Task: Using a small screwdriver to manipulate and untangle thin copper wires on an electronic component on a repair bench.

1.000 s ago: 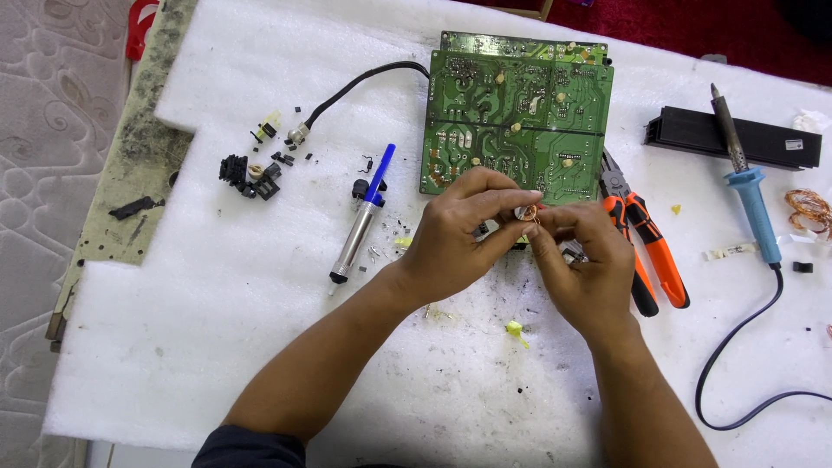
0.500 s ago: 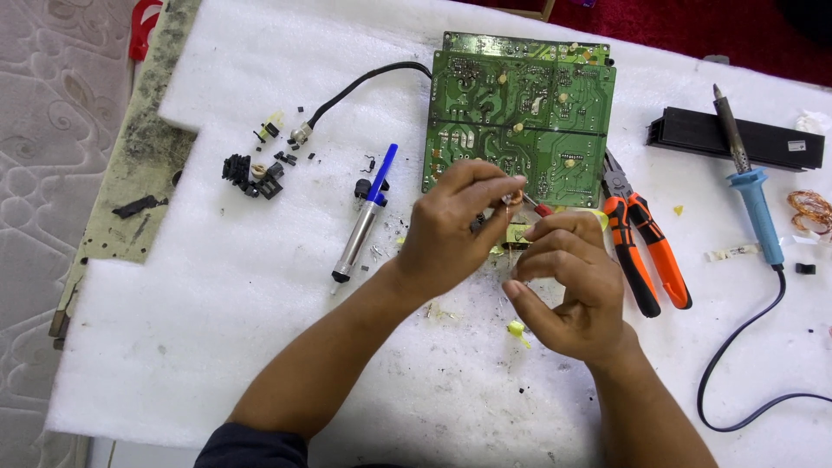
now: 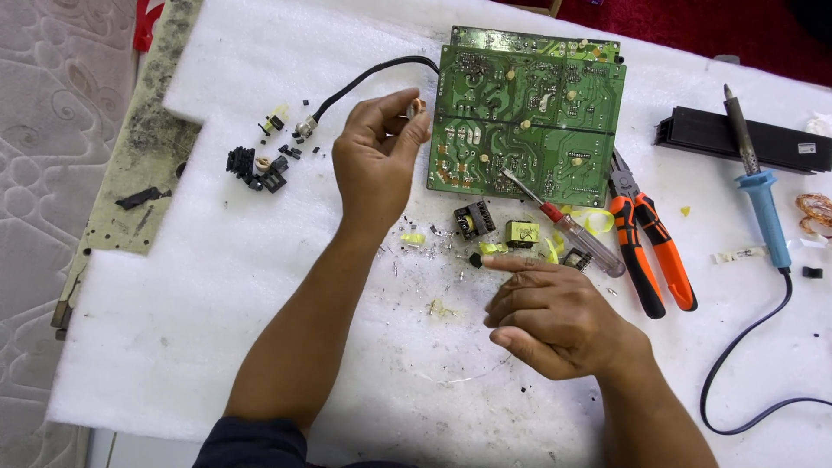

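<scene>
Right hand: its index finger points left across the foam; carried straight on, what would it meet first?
Probably the small black part just beyond the right hand index fingertip; height above the foam sheet is unclear, so it might pass over.

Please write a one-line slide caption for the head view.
Left hand pinches a small coppery part beside the green circuit board; right hand rests on the white foam sheet.

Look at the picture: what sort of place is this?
Probably an electronics repair bench: a green circuit board, a blue soldering iron and orange pliers lie on white foam.
</scene>
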